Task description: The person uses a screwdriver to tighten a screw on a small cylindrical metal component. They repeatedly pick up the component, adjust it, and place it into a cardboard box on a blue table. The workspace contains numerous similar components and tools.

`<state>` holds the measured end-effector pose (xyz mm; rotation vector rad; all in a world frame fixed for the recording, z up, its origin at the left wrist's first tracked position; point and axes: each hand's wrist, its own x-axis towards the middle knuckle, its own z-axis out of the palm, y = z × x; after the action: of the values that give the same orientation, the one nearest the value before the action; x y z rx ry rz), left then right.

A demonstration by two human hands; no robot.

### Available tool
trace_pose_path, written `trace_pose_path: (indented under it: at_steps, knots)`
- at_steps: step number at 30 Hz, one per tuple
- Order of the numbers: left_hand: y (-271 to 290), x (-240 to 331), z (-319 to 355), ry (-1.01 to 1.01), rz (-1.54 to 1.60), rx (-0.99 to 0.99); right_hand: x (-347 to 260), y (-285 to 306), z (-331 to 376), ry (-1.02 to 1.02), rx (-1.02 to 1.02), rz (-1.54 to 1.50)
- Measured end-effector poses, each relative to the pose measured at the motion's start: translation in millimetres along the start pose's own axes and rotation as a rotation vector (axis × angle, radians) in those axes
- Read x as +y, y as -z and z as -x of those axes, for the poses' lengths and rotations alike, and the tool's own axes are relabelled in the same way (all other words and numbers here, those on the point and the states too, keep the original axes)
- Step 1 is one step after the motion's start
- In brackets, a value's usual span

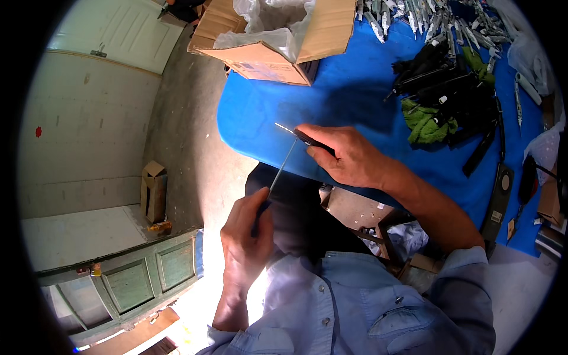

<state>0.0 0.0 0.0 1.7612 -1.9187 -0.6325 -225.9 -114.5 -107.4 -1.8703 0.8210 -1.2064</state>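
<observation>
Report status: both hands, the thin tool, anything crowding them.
Left hand shut on thin rod. Right hand shut on small dark-handled blade, rod tip meeting it. Blue table edge just beyond; nothing between the hands.

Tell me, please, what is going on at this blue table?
A person in a light blue shirt works at the edge of the blue table. The left hand grips the handle of a thin rod-like tool, whose tip meets a small dark part pinched in the right hand. Behind lie a heap of dark parts, a green cloth and an open cardboard box.
</observation>
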Motion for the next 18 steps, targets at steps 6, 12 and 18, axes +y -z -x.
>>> trace_pose_path:
  at_steps: [6,12,18]
  knots:
    - [-14.2,1.6,-0.8,-0.219,-0.162,0.183,-1.9,0.5,2.9,0.015,0.021,0.012]
    - [0.3,-5.1,-16.0,0.459,0.783,-0.095,-2.3,1.9,2.1,-0.029,0.015,-0.021]
    - [-0.5,-10.8,-21.0,0.605,1.058,-0.131,-5.8,5.1,0.3,-0.068,-0.026,0.001]
